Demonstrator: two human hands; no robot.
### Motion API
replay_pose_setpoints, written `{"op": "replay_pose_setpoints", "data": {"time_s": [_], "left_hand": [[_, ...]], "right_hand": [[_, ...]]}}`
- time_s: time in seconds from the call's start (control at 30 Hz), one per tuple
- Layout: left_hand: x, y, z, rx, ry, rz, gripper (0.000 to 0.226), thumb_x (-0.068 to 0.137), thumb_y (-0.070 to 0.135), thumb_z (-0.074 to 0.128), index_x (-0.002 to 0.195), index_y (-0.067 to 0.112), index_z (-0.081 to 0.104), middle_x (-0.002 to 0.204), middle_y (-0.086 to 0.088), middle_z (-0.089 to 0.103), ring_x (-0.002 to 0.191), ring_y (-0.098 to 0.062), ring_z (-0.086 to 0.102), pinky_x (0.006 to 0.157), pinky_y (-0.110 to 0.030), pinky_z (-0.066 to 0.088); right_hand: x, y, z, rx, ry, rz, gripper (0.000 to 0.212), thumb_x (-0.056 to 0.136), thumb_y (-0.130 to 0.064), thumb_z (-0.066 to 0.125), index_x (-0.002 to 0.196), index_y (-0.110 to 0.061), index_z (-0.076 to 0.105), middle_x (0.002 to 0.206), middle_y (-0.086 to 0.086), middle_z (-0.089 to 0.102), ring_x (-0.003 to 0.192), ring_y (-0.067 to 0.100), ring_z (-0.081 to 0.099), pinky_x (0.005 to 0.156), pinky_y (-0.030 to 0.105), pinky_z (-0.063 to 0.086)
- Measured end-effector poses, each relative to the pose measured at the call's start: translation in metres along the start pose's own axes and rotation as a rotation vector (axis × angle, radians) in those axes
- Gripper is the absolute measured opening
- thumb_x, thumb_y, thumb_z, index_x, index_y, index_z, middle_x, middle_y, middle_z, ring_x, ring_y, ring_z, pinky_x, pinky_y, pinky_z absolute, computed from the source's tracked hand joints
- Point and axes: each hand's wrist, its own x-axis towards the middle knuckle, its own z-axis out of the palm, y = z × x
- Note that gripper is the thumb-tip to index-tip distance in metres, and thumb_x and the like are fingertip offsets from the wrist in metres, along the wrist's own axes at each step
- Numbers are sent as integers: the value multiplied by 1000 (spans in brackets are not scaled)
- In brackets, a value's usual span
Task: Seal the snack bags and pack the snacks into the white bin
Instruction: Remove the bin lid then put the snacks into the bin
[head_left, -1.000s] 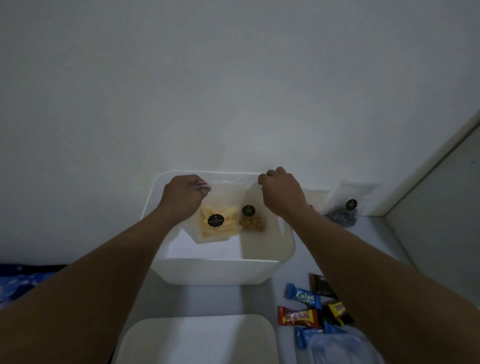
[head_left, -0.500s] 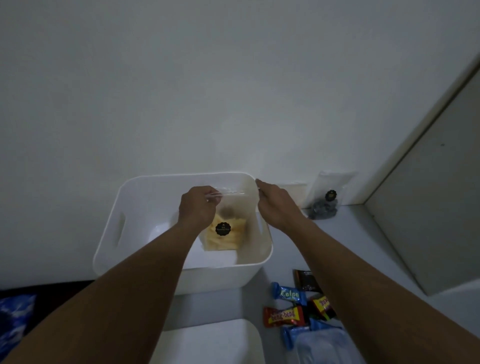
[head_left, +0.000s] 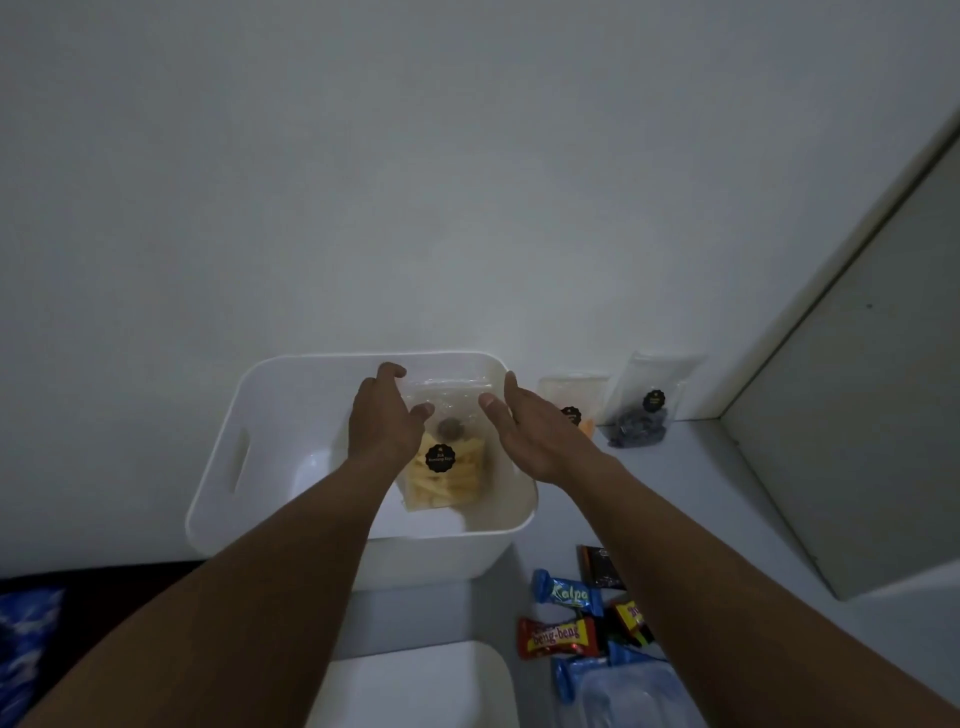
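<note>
Left hand (head_left: 387, 421) and right hand (head_left: 530, 426) are both extended over the white bin (head_left: 218, 447), set apart from each other, fingers straight or loosely relaxed and gripping nothing. Between them stands a clear snack bag (head_left: 447, 467) of pale yellow sticks with a black round label, upright inside the bin toward its right half. The left thumb lies at the bag's upper left edge and the right thumb at its upper right corner; whether either actually touches the plastic cannot be determined. The bin sits on a pale grey surface (head_left: 701, 493), its far rim against a plain white wall (head_left: 467, 182), a handle slot showing in its left wall. A white lid (head_left: 415, 686) lies at the near edge. To the right a grey panel (head_left: 857, 415) stands at an angle to the wall; blue fabric (head_left: 26, 644) shows at lower left. Beyond the right hand, outside the bin, an orange-filled bag (head_left: 574, 400) and a dark-filled bag (head_left: 647, 410) lean against the wall. Below the right forearm lie wrapped sweets (head_left: 558, 636), beside a clear plastic container (head_left: 628, 696).
</note>
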Motion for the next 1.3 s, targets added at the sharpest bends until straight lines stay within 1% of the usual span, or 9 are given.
{"op": "replay_pose_setpoints", "data": {"time_s": [0.17,0.43,0.57,0.67,0.77,0.87,0.97,1.17,1.3], "left_hand": [[-12,24,-9,129,23,74,49,94,33,61,138,18,47,138,-11,51,127,-32,47,100,-43,43],[-37,120,17,218,-19,381,46,96,38,54,137,18,49,139,-9,52,129,-30,44,102,-45,43],[-48,158,58,289,-54,464,45,95,34,55,137,19,49,137,-7,53,127,-28,45,100,-41,42],[-49,170,96,321,-82,436,43,93,29,58,134,18,50,133,-8,54,123,-28,46,95,-39,43],[-45,168,132,323,-75,329,41,92,22,60,131,16,50,129,-11,52,119,-29,46,90,-39,45],[-36,161,161,305,-3,204,41,90,16,61,129,15,48,129,-13,46,116,-32,47,87,-41,47],[-26,153,181,327,56,131,42,89,13,63,128,15,46,127,-15,45,113,-34,47,84,-42,47],[-18,143,200,567,140,137,36,84,16,69,116,15,54,115,-13,57,103,-35,52,80,-44,44],[-16,146,200,746,134,193,23,83,16,68,106,15,64,108,-11,60,101,-35,53,79,-44,42]], "right_hand": [[-12,7,-20,-37,29,-16,72,103,-56,21,158,-12,10,163,9,21,150,24,20,118,39,19],[-26,65,-84,-163,115,22,66,104,-49,31,156,-10,19,159,15,28,145,30,29,114,42,28],[-22,112,-109,-242,182,63,61,101,-39,45,152,-11,26,154,15,31,142,32,32,109,45,36],[-15,148,-122,-334,253,71,60,92,-26,58,145,-11,36,141,16,41,127,35,43,98,43,44],[-5,179,-129,-436,317,47,66,85,-24,67,143,-10,39,143,16,40,128,35,42,99,43,41],[10,206,-129,-511,379,-4,65,85,-10,62,145,-10,38,149,15,36,136,34,34,105,42,35],[24,226,-127,-531,430,-48,65,81,-1,60,142,-11,42,145,13,42,133,33,36,103,42,35],[46,246,-122,-502,544,-112,52,83,-5,63,132,-16,52,123,12,55,115,34,48,94,43,39],[51,250,-123,-536,576,-171,26,91,-12,61,117,-13,62,111,13,57,105,35,51,85,43,39]]}}
